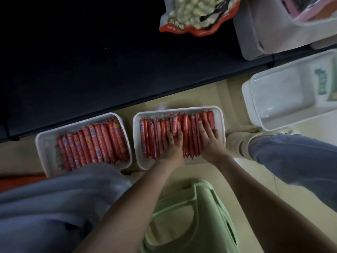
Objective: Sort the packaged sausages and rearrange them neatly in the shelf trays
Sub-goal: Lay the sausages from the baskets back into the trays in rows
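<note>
While a person crouches over the pale tiled floor (206, 95), both bare hands lie flat, palms down and fingers spread, on a row of red plastic-wrapped sausages (186, 132) packed side by side in a white rectangular foam tray (219, 125). The left hand (173, 145) presses on the middle of the row; the right hand (209, 139) rests just beside it, towards the tray's right end. Neither hand grips anything. Just to the left, on the same floor, a second white foam tray (45, 147) holds thicker red sausages with yellow labels (94, 143), laid parallel and slightly fanned; its near edge is hidden by a grey-blue trouser knee (54, 198). A pale green plastic stool (191, 216) stands below the forearms. To the right, an empty white plastic bin (255, 106) sits on the floor near a light shoe (235, 143). Beyond the trays runs a dark shelf (91, 61), carrying a red-edged snack bag (197, 17) and another white bin (264, 33).
</note>
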### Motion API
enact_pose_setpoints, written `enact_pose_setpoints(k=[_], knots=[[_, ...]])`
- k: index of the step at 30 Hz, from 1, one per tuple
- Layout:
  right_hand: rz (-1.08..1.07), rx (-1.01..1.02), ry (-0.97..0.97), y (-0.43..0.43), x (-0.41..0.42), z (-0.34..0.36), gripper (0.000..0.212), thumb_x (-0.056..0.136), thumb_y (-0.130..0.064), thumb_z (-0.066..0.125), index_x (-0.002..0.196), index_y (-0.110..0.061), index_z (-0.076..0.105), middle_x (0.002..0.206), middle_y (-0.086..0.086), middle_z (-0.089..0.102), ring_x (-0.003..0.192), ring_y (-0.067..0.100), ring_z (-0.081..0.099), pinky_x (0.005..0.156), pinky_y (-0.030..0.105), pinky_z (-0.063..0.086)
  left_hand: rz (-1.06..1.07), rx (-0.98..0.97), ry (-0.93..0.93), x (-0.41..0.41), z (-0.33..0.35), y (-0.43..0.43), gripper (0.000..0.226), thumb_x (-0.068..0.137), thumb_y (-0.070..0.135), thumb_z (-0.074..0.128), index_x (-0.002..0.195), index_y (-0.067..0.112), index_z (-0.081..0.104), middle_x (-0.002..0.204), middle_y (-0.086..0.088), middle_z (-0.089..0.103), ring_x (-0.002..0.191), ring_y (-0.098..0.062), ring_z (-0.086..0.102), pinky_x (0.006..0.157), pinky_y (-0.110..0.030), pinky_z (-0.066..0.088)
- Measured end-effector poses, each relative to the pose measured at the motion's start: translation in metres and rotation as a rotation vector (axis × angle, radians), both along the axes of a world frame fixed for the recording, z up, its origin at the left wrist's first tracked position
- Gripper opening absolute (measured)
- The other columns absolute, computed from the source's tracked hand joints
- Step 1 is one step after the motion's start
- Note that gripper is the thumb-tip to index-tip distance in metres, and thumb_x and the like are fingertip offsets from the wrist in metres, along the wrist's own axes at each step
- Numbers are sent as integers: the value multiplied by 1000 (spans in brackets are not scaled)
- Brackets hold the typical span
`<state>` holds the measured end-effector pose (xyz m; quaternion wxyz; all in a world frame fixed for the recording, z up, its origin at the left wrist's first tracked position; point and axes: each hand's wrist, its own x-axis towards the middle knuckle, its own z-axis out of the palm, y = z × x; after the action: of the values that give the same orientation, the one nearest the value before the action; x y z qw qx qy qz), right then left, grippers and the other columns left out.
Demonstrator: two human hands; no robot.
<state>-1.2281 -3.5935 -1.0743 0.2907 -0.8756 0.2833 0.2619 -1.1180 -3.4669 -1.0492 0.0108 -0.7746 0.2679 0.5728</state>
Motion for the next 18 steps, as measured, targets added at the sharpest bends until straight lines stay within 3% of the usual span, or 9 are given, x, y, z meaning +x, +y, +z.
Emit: enact_pose_setpoints(k=[2,4,7,11,15,18], knots=[[62,-14,28,5,0,2,76,84,-51,15,145,-26,-22,159,3,-15,146,24,-14,118,52,6,7,-54,41,-5,5,-7,92,93,13,52,150,27,-20,155,-8,-29,147,-31,-11,117,-43,10],[13,-47,74,8,0,7,76,90,-52,24,144,-32,-26,158,1,-22,145,21,-19,120,49,4,21,-128,4,-6,10,-9,88,96,21,50,150,29,-18,158,-5,-25,148,-28,-6,119,-43,12],[-43,-98,95,14,14,35,77,100,-41,36,148,-22,-21,157,4,-26,143,20,-22,119,40,0,64,-115,-225,0,25,-11,74,101,32,38,151,28,-15,157,-7,-25,147,-29,-11,120,-48,6],[17,-55,-23,24,59,95,61,102,-22,32,153,-7,2,160,13,1,148,24,2,120,34,5,41,-110,-379,26,68,-9,75,97,30,46,154,22,-3,160,-8,-14,147,-30,-2,120,-43,5],[172,-147,-228,48,117,158,53,98,-15,37,148,-4,23,153,16,28,140,28,28,111,38,29,132,-202,-530,70,135,15,55,97,29,42,147,14,27,154,-10,22,138,-30,30,110,-37,30],[305,-191,-405,82,163,206,51,95,-17,47,143,-5,36,142,15,42,129,33,41,101,41,36,231,-253,-664,103,196,57,51,95,25,47,142,11,34,146,-12,34,129,-31,39,104,-39,38]])
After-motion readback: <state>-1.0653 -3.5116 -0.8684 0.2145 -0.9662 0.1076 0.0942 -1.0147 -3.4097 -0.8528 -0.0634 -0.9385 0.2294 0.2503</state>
